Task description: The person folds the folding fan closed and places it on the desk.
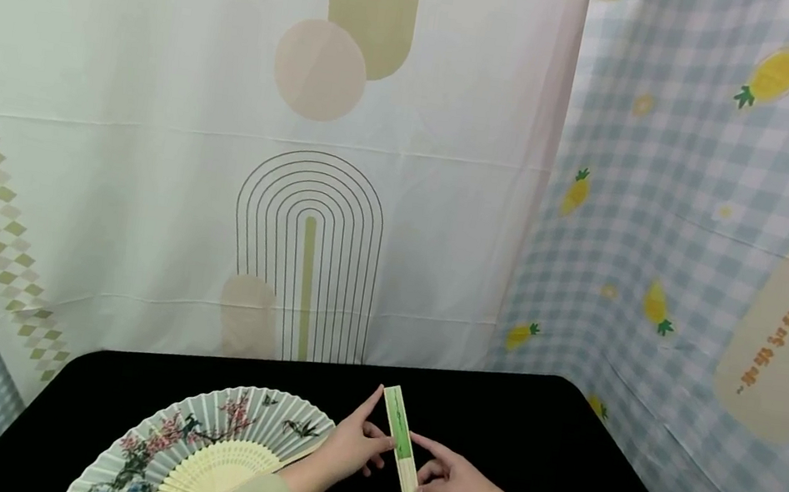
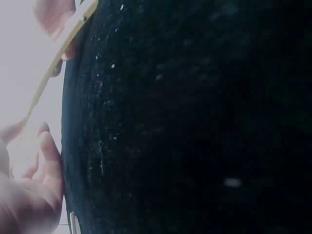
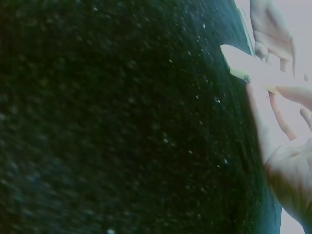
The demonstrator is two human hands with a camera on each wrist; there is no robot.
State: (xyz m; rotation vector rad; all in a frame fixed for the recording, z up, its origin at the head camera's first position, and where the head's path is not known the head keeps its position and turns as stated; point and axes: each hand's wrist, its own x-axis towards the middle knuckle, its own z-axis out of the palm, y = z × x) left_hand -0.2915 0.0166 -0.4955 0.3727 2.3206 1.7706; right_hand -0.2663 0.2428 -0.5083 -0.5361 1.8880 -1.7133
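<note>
In the head view a folded hand fan (image 1: 405,466), pale wood with a green leaf section, stands slanted between both hands above the black table. My left hand (image 1: 353,444) holds its upper part from the left, index finger along the top end and thumb at the side edge. From the right, my right hand (image 1: 462,489) grips the lower part, its index finger reaching up to the green section. The right wrist view shows the fan's rivet end (image 3: 243,73) beyond the right fingers. In the left wrist view, glare washes out where the left fingertips meet the fan.
An open fan (image 1: 216,439) with a flower-and-bird print lies spread on the table's left side, partly behind my left forearm. The black tabletop (image 1: 512,431) ends at a white patterned curtain (image 1: 162,230) behind and a blue checked cloth (image 1: 669,234) on the right.
</note>
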